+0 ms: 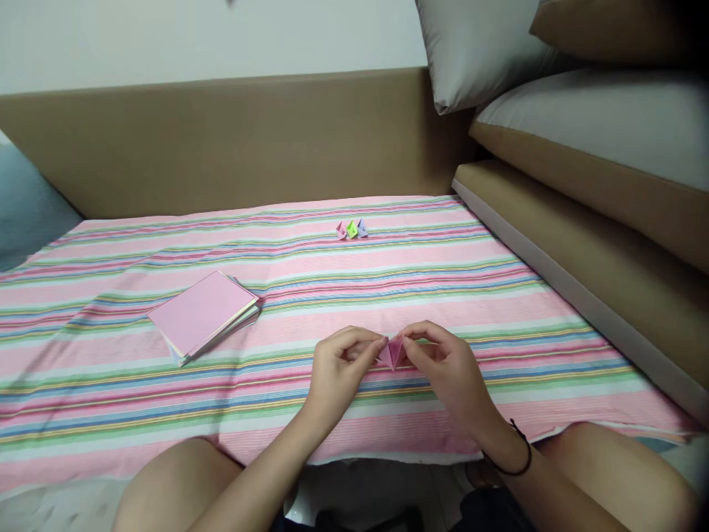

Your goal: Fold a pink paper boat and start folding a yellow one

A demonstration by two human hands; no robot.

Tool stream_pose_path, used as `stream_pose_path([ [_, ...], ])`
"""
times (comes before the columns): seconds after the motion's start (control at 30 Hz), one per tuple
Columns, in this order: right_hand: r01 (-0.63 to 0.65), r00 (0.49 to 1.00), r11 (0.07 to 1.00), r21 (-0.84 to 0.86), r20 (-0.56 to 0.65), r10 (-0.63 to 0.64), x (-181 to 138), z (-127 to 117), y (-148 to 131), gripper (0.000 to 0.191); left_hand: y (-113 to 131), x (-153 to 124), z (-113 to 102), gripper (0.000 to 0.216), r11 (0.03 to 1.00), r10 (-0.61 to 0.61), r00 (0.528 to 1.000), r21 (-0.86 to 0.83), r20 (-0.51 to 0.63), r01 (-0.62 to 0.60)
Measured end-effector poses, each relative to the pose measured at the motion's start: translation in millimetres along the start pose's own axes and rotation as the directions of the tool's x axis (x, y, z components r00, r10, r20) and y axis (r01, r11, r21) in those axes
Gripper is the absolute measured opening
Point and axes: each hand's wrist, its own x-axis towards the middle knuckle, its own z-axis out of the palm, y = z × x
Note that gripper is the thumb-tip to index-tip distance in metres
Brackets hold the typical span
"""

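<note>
One magenta-pink folded paper piece (pixel 394 353) is held at the near side of the scene, right of centre, just above a striped cloth (pixel 127 414). Its left edge is pinched between thumb and fingers of the left hand (pixel 344 360); its right edge is gripped likewise by the right hand (pixel 447 363), at whose wrist a dark cord band (pixel 530 449) is worn. Neither hand is released; a two-sided fingertip hold seems to be used so that the small folds are kept steady and the pointed, creased face is left visible between the hands, its tip directed toward the near edge. Three smaller folded pieces are set in a close row at the far side: a light-pink origami piece (pixel 341 231), a lime-green origami piece (pixel 351 230) and a pale-violet origami piece (pixel 362 228), probably put there to be kept out of the hands' way. One stack of coloured paper (pixel 204 312), pink sheet uppermost, is laid askew at left, apparently so placed to be within reach of the left hand. Several grey-and-brown cushions (pixel 598 122) are piled at far right.
</note>
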Motion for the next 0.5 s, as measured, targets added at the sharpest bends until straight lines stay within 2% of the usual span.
stream_pose_path([
  [0.1,-0.037,0.999,0.986,0.162,0.031,0.033,1.6,-0.8,2.9,0.017,1.8,0.6,1.2,0.019,0.996,-0.013,1.0,-0.09,-0.011,0.012],
  [0.2,-0.051,0.997,0.969,0.24,0.068,0.036,1.9,-1.2,4.2,0.017,2.7,0.5,1.4,0.017,0.988,0.0,0.999,-0.155,0.033,0.005],
  [0.4,-0.054,0.995,0.962,0.268,0.097,0.028,2.5,-4.6,2.1,0.015,3.7,2.2,-2.3,0.015,0.956,0.041,0.989,-0.293,0.143,0.003],
  [0.5,-0.031,0.995,0.966,0.256,0.101,0.005,3.1,-7.1,0.5,0.013,5.6,3.7,-6.9,0.027,0.978,0.073,0.969,-0.207,0.236,-0.023],
])
